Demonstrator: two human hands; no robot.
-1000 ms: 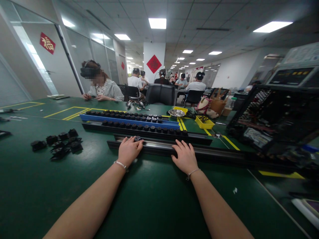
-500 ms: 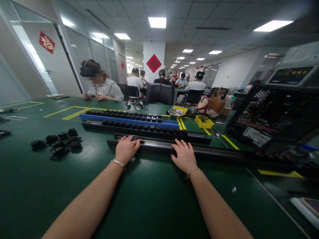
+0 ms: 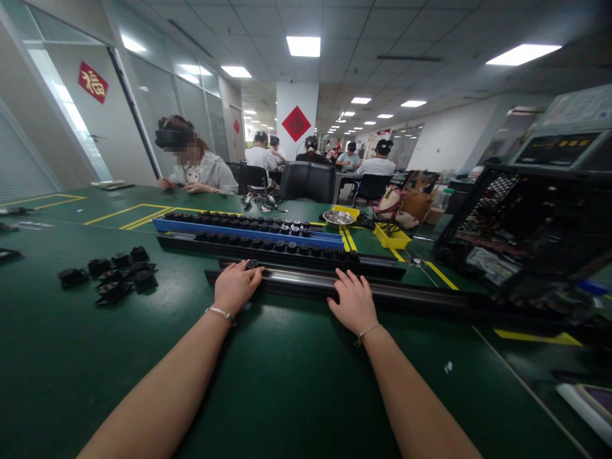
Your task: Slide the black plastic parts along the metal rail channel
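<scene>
A long black rail (image 3: 296, 278) with a shiny channel lies across the table before me. Near its left end, my left hand (image 3: 235, 285) has its fingers closed round a small black part (image 3: 252, 264), which sits at the channel and is partly covered by the fingers. Farther right, my right hand (image 3: 354, 301) rests on the rail with fingers spread and thumb apart. Just behind are a black rail (image 3: 377, 265) and a blue rail (image 3: 329, 239), with rows of similar black parts along them.
Several loose black parts (image 3: 112, 277) lie to the left on the green table (image 3: 282, 382). A metal bowl (image 3: 338, 218), a yellow bin (image 3: 392, 236) and an open black computer case (image 3: 507, 229) stand at the right. A co-worker (image 3: 201, 159) sits across at left.
My left hand has slid a little to the left along the rail with the small black part. My right hand stays in place.
</scene>
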